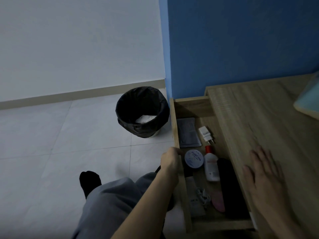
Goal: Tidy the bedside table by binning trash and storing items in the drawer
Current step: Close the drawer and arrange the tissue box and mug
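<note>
The bedside table (269, 128) shows a pale oak woodgrain with fine streaks, and the drawer (174, 121) wears the same light wood. Inside, a slate-grey pouch (187, 133), a white charger plug (205, 134), a round tin (193, 158) with a pale blue lid and darker blue lettering, a white bottle (211, 167) with a red cap and reddish print, a black case (229, 183), a pink oval piece (218, 200) and a white cable (202, 195). The bin (143, 112) carries a black liner holding something white. The wall (241, 45) is blue, the floor (60, 135) pale grey tile, the trousers (110, 200) grey, the sock (89, 181) black
</note>
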A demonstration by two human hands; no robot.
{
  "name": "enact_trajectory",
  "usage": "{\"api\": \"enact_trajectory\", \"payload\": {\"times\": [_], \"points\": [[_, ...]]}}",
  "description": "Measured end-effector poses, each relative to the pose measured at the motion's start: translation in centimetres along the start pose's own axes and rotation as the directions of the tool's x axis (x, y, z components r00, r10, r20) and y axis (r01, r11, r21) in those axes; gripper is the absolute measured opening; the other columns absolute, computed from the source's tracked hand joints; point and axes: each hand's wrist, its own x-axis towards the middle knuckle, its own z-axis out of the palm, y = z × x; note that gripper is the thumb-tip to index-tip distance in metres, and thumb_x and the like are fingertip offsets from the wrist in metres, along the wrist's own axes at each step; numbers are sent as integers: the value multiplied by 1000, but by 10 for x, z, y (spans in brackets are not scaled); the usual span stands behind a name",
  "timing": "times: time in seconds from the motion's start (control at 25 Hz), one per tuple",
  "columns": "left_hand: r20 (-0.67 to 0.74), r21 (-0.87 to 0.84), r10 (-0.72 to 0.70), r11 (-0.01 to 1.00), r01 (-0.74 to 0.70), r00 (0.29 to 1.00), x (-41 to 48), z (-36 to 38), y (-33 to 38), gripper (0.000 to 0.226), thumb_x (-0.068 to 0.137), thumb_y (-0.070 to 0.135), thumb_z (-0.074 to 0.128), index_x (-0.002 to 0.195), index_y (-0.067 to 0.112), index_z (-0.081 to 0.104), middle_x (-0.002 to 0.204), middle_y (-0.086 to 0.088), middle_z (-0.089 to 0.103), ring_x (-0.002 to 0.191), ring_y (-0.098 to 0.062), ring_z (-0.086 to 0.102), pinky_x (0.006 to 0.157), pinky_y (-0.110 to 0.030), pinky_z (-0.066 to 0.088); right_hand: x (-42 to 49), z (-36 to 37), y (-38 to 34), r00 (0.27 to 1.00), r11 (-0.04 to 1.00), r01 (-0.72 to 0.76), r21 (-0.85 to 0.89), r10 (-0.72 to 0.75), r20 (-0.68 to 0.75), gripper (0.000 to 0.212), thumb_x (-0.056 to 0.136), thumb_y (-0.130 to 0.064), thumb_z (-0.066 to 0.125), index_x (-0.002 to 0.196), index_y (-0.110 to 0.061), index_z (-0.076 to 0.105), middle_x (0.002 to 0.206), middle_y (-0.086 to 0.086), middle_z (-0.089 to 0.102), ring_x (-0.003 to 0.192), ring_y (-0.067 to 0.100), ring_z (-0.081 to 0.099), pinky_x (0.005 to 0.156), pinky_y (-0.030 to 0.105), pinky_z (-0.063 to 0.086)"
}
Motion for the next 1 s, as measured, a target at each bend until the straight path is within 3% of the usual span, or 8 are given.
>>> {"api": "enact_trajectory", "payload": {"times": [0.16,0.32,0.52,0.64,0.76,0.88,0.92,1.0], "points": [[116,-18,-38,999,41,993,-6,28,-2,20,89,16,41,101,8,55,80,-6,53,66,-18,51,44,-27,42,2,0,1,1000,1000,-4,7,4,11,64,90,-42,21,132,0,47,143,18,44,134,34,37,108,52,29],[209,-39,-71,996,80,975,-11,54,-3,20,90,14,39,74,12,50,69,-4,51,61,-17,48,51,-25,38,3,2,1,1000,1000,-5,27,6,-29,70,93,-46,12,133,0,47,144,16,43,135,32,35,108,49,27],[296,-92,-56,992,87,954,-18,90,-7,22,89,9,39,70,11,48,57,-3,51,53,-14,50,54,-24,37,4,3,-1,997,1000,2,19,-1,-72,75,94,-46,5,129,0,52,140,17,47,132,33,40,107,45,23],[299,-110,-32,992,68,954,-10,110,-16,22,85,12,42,95,5,61,69,-5,50,62,-17,47,55,-26,38,3,1,-4,996,1000,1,-21,-2,-89,62,94,-39,16,125,-2,55,138,17,51,129,32,44,105,43,24],[295,-152,-31,985,79,955,-2,127,-20,49,86,14,42,131,-5,47,76,-13,57,65,-26,52,55,-31,43,2,7,-1,994,1000,-7,-3,7,-112,53,82,-27,34,124,-4,57,133,15,56,135,25,33,110,33,15],[238,-128,-30,990,62,971,0,139,-25,49,87,15,41,130,-7,47,107,-27,62,77,-36,56,64,-35,46,6,14,4,993,999,25,44,-19,-118,52,74,-24,41,123,-7,48,147,9,40,145,13,-1,110,32,10],[218,-120,-30,991,58,975,1,142,-26,48,86,16,42,126,-8,50,103,-24,62,76,-34,56,63,-34,45,11,15,7,994,997,46,59,-40,-101,50,74,-25,42,121,-8,47,152,5,30,145,12,-4,110,33,12],[161,-85,-6,996,20,987,-1,147,-25,44,83,15,45,119,-9,54,108,-22,64,93,-36,60,77,-41,48,16,21,13,985,985,107,134,-86,-152,39,80,-30,41,112,-13,55,146,-2,42,144,10,6,109,26,15]]}}
